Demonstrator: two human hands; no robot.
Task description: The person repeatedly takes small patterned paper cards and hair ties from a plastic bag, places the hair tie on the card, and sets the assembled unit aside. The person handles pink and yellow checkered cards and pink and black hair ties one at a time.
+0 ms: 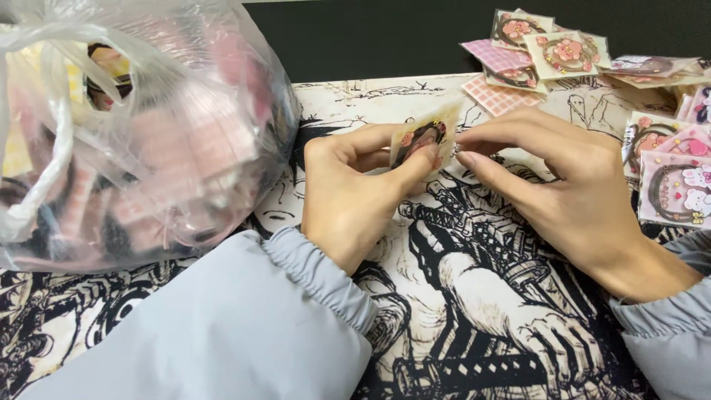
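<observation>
— So, from the head view, what do the hands have?

— Both are on one small clear packet (424,137) with a pale card inside, printed with pink flowers and a dark ring shape. The left hand (355,196) is closed on it: the thumb presses on the packet's lower front, and the curled fingers sit behind it. The right hand (552,181) pinches the packet's right edge between thumb and forefinger, with the other fingers bent under.

— Which way does the packet lie?

— It is held up off the table, between the two hands, near the middle of the picture. It is tilted: its long axis runs from lower left to upper right, and the upper right corner points toward the far pile. Its printed face is turned to the camera.

— What is around it?

— A mat (474,311) with black and white comic drawings covers the table under both hands. At the left stands a large clear plastic bag (141,133), bulging and full of pink and dark items that I cannot make out. At the upper right a loose pile of similar packets (548,55) lies flat, some with pink checks, some with flowers. More packets (674,170) lie at the right edge, just beside the right hand. Both wrists wear grey sleeves (244,326) with gathered cuffs.
</observation>
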